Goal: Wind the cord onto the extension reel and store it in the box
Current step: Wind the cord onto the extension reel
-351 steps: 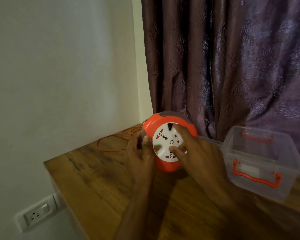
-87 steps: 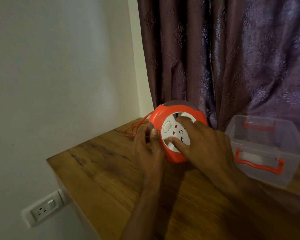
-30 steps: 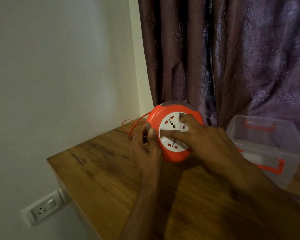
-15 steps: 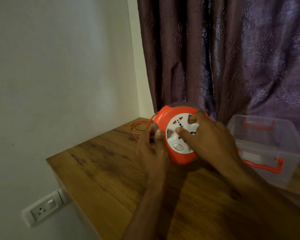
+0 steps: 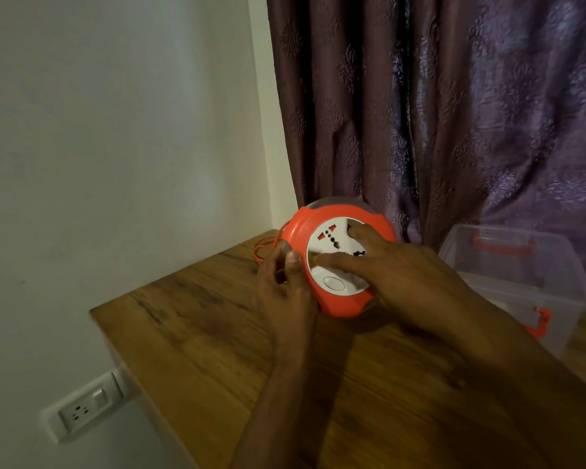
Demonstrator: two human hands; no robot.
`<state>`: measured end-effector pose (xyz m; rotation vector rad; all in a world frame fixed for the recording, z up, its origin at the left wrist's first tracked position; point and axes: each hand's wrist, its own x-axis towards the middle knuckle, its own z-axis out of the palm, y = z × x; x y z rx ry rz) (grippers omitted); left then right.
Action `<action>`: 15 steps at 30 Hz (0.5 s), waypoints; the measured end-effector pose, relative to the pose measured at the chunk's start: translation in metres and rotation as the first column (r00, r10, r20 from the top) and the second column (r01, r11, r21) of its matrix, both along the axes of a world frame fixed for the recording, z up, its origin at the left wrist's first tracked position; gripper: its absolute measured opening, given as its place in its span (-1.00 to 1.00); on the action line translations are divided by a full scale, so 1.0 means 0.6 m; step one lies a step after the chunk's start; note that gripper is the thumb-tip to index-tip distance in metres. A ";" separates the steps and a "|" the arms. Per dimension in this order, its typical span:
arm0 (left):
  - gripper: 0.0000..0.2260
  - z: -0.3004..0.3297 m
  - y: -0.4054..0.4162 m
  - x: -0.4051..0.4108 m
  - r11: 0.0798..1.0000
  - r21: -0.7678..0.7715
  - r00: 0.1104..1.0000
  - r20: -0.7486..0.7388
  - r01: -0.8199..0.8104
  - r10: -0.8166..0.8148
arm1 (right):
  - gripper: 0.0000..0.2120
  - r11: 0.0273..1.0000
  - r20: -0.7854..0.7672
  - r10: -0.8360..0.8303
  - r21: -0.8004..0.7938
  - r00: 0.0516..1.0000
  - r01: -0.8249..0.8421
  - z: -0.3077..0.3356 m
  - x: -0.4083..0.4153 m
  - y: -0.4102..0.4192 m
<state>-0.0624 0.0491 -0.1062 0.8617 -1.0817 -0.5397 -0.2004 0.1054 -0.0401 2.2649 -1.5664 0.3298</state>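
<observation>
The right hand (image 5: 403, 275) had spun the reel (image 5: 335, 262) face round, fingers flat; left hand (image 5: 285, 289) gripped its rim; little cord (image 5: 263, 247) remained.

Dim corner, as I see it.
Wooden table (image 5: 197, 336) against white wall (image 5: 115, 137); purple curtain (image 5: 437, 113) behind; socket (image 5: 82, 409) low down.

Both forearms reach forward and converge. The left hand (image 5: 285, 292) stands upright, fingers curled, thumb raised and pressed against the reel's (image 5: 339, 299) left rim in a firm grip. The right hand (image 5: 403, 275) lies palm down across the reel's white face, fingers (image 5: 332, 262) stretched out straight and spread, tips pressing on it.
</observation>
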 end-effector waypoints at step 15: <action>-0.65 0.002 0.006 -0.005 1.000 -0.025 1.000 -0.007 0.001 -0.002 | -0.42 0.949 0.113 -0.122 -0.276 0.986 0.149 -0.029 0.020 -0.019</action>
